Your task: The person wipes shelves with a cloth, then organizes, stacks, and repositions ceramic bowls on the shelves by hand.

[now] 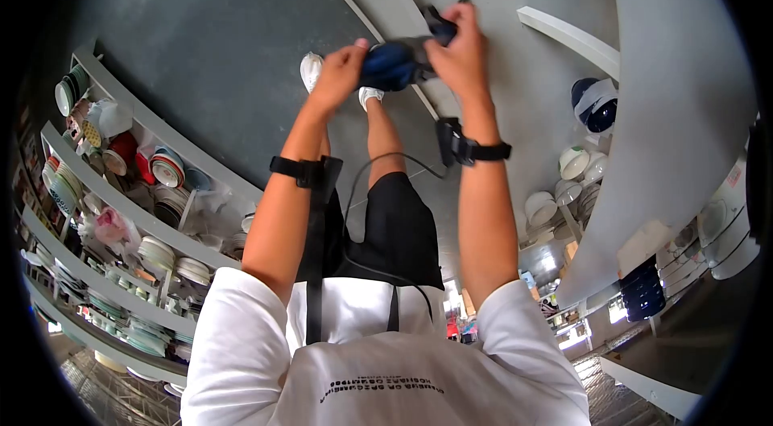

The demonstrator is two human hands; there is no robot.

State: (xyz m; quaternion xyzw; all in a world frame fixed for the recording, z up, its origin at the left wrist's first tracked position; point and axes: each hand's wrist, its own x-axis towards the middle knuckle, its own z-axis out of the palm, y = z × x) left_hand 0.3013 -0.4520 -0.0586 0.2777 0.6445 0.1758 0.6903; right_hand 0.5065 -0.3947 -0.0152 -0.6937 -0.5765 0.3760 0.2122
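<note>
In the head view, a blurred dark-blue and black, soft-looking bundle (pixel 392 66) spans between both hands: the left hand's grip (pixel 342 70) is clamped on its blue end, the right hand's grip (pixel 465 47) on its black end. Inverted dark lettering on the white cloth T-shirt (pixel 354 361) is unclear.
</note>
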